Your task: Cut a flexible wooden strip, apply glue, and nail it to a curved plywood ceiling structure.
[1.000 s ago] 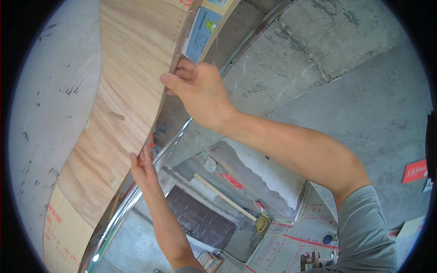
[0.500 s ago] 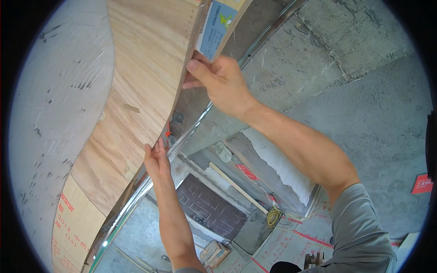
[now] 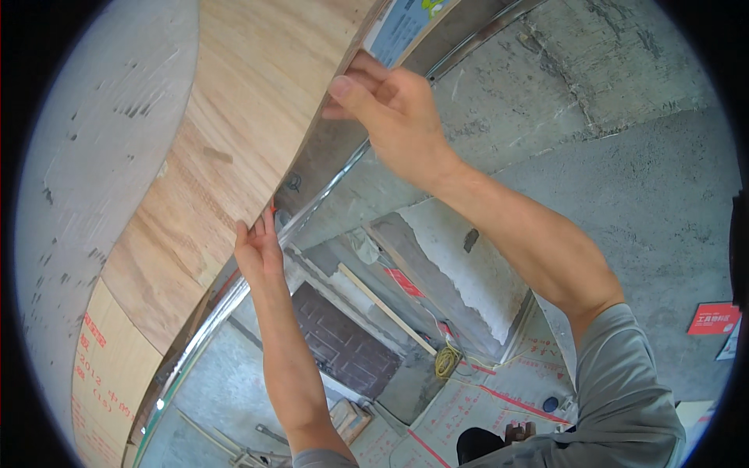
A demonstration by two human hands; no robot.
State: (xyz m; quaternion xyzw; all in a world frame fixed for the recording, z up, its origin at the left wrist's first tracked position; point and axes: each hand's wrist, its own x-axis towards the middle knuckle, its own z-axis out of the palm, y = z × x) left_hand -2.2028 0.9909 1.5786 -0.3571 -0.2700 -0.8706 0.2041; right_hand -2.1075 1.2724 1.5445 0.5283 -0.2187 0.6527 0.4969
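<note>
A long wood-grained plywood panel with curved edges runs overhead, against a pale ceiling surface. My right hand is closed on its right edge, thumb on the face and fingers curled into the gap behind. Lower along that same edge, my left hand grips the panel with raised fingers; some fingertips are hidden by it. Beyond the right hand, a blue label shows on a board inside the gap. A second plywood sheet with red printing adjoins the panel's lower end.
Shiny metal channel runs behind the panel beside bare concrete. Down below are a brown door, a leaning wood strip, coiled yellow cable and printed floor covering. A red sign hangs at right.
The view has shifted slightly. My right hand appears higher and farther right, my left hand a little higher and farther left; both keep to the panel's edge.
</note>
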